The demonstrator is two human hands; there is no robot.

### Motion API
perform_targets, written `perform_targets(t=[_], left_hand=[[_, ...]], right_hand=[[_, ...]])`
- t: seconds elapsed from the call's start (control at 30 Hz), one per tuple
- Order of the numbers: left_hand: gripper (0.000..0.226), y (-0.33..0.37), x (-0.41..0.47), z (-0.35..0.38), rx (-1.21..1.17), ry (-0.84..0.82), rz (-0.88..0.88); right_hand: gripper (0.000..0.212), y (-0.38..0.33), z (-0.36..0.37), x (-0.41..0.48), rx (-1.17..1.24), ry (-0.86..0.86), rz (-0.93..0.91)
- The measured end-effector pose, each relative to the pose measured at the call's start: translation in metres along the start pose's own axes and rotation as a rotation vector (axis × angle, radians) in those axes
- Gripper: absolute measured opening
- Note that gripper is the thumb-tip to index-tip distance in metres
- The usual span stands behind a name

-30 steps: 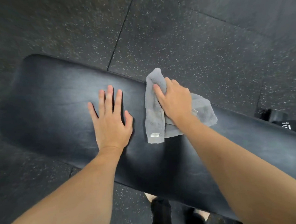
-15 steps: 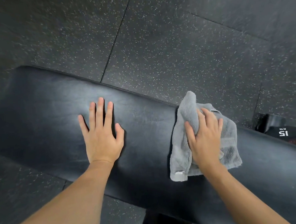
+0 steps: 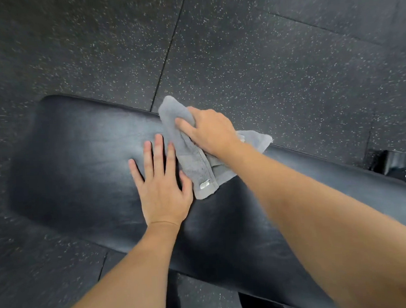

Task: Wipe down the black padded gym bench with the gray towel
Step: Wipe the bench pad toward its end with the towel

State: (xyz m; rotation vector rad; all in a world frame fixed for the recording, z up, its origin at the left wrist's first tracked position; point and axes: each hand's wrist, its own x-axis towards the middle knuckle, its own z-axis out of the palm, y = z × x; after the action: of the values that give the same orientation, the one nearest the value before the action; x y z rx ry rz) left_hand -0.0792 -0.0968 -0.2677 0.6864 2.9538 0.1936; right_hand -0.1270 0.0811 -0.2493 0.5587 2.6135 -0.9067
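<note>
The black padded bench [image 3: 80,160] runs from the left of the view down to the lower right. My right hand [image 3: 210,130] presses the crumpled gray towel [image 3: 193,168] onto the pad near its far edge, fingers wrapped over the cloth. One towel corner hangs past the far edge, and a small label shows at its near end. My left hand [image 3: 161,186] lies flat on the pad with fingers spread, right beside the towel's near end and touching it.
Dark speckled rubber floor tiles [image 3: 262,56] surround the bench. A black dumbbell marked 15 kg [image 3: 400,169] lies on the floor beyond the bench at the right edge. Dark legs of the person show under the bench at the bottom.
My right hand has swept the towel back to the left along the pad, up against my left hand. The left hand has stayed flat on the bench.
</note>
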Motion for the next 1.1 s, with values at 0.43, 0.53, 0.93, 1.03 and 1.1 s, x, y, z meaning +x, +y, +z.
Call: perform_targets(t=[0.43, 0.53, 0.93, 1.03, 1.1], left_hand=[[0.058, -0.149, 0.050, -0.060, -0.120, -0.007, 0.145], [0.062, -0.220, 0.075, -0.071, -0.005, -0.055, 0.085], [0.058, -0.264, 0.078, -0.045, -0.248, 0.010, 0.100], [0.057, -0.266, 0.079, -0.046, -0.382, 0.033, 0.040], [0.053, -0.267, 0.079, -0.047, -0.453, 0.058, -0.008]], right_hand=[[0.059, -0.011, 0.061, -0.082, -0.204, 0.345, 0.135], [0.062, -0.030, 0.067, -0.076, -0.182, 0.324, 0.148], [0.040, -0.217, 0.098, 0.102, -0.189, 0.191, -0.067], [0.037, -0.269, 0.112, 0.143, -0.300, 0.041, -0.125], [0.031, -0.277, 0.116, 0.149, -0.342, 0.005, -0.188]])
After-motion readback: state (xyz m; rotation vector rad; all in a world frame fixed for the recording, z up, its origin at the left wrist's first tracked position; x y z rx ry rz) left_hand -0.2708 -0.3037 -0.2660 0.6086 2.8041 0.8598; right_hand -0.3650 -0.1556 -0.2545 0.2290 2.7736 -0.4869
